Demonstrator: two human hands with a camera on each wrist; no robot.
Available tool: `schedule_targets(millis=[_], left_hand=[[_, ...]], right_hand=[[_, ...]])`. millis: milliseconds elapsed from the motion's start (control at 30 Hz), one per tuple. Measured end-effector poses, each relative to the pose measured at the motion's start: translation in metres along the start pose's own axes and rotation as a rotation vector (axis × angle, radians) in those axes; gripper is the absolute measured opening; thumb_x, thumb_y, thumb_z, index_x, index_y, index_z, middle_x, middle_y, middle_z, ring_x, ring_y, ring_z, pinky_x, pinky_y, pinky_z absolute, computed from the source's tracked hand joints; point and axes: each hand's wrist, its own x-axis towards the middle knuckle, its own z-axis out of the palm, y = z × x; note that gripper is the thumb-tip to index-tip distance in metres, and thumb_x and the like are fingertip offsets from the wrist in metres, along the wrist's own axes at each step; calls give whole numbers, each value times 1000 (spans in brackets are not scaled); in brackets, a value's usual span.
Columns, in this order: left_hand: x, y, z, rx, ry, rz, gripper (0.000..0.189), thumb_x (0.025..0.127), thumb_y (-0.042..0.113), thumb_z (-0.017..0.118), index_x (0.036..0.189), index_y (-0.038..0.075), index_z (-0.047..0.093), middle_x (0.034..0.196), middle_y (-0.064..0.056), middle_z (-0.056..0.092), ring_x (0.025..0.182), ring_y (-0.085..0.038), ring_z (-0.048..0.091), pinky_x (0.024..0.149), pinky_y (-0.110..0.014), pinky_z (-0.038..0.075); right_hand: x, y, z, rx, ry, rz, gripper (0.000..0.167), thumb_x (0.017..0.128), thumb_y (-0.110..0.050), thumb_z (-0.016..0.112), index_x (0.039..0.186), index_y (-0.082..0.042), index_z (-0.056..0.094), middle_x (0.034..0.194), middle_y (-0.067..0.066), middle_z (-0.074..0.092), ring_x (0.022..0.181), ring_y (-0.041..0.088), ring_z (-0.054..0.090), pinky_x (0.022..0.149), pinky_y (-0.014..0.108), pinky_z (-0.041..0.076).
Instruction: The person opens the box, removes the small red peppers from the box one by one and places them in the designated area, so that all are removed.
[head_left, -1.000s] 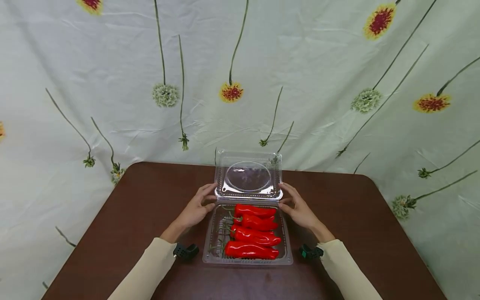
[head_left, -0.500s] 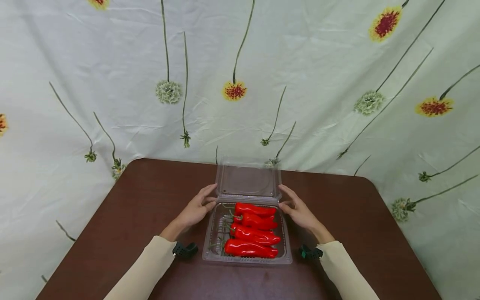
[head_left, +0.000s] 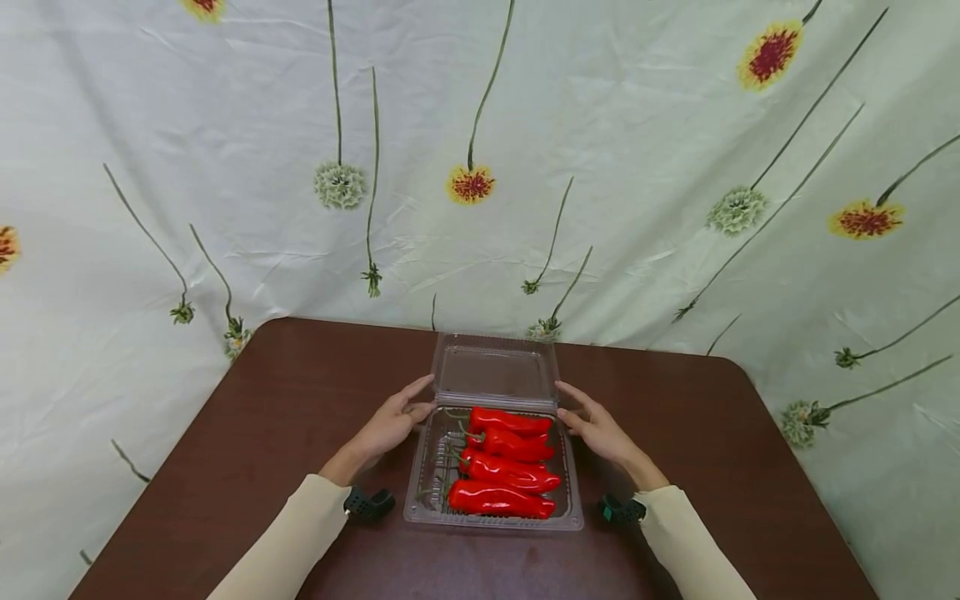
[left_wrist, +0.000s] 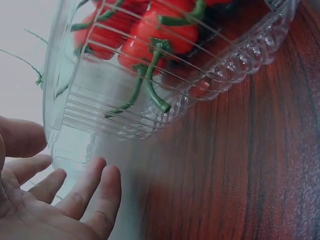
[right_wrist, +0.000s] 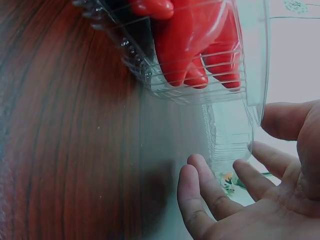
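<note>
A clear plastic clamshell box (head_left: 495, 523) lies on the table with several long red peppers (head_left: 504, 469) in its base, their green stems toward the left. Its clear lid (head_left: 495, 371) leans back on the far side, hinged to the base. At the hinge's left end is my left hand (head_left: 390, 422), fingers nearly straight and spread, tips right at the box's edge. My right hand (head_left: 600, 427) mirrors it on the right, fingers likewise extended. Both wrist views show the thumb beside the base rim (left_wrist: 50, 90) and the other fingers near the lid, none of them curled round it.
A dark brown wooden table (head_left: 315, 367) with rounded far corners carries the box. Behind it hangs a pale cloth (head_left: 465, 250) printed with flowers. Dark bands (head_left: 369, 503) sit on both wrists, below cream sleeves.
The lid has tilted farther back and down, away from the base. My fingertips have lowered slightly beside it; the peppers and base stay in place.
</note>
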Motion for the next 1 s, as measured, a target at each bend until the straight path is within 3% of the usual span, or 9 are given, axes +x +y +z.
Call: schedule_targets(millis=[133, 400, 567, 700, 833, 1000], left_hand=[[-3, -1, -1, -2, 11, -14, 59, 106, 16, 48, 161, 19, 24, 154, -21, 42, 132, -36, 54, 106, -55, 45], [-17, -3, -3, -21, 2, 37, 60, 106, 20, 51, 160, 21, 26, 152, -20, 46, 134, -35, 52, 107, -53, 45], [-31, -1, -3, -41, -40, 56, 64, 102, 26, 59, 159, 22, 29, 159, -14, 37, 139, -35, 46, 111, -58, 38], [-44, -4, -3, -67, -104, 90, 69, 100, 26, 64, 159, 22, 29, 166, -10, 21, 145, -42, 33, 112, -62, 35], [-55, -9, -3, -151, -221, 114, 75, 98, 22, 65, 160, 24, 23, 168, -9, 11, 149, -47, 22, 110, -63, 37], [-63, -18, 0, -260, -343, 153, 88, 95, 9, 67, 162, 24, 12, 169, -7, -3, 151, -48, 9, 115, -65, 27]], right_hand=[[0, -1, 1, 9, -11, -4, 59, 104, -18, 54, 157, -8, 31, 157, 23, 35, 123, 40, 58, 97, 50, 53], [-8, -21, 3, 6, -20, 17, 57, 105, -14, 53, 156, -1, 31, 156, 28, 34, 122, 45, 57, 98, 53, 52], [-4, -3, 4, 26, -12, 2, 59, 104, -20, 54, 157, -8, 31, 159, 24, 31, 123, 42, 57, 98, 50, 53], [-4, 0, 3, 44, -16, -10, 59, 104, -22, 55, 157, -9, 32, 160, 22, 31, 122, 41, 58, 98, 50, 53], [-4, -1, 3, 52, -16, -22, 59, 104, -21, 55, 156, -9, 32, 158, 24, 32, 122, 42, 58, 98, 50, 53], [-4, -2, 2, 45, -22, -27, 59, 104, -21, 55, 156, -9, 32, 157, 25, 32, 125, 43, 56, 98, 49, 53]])
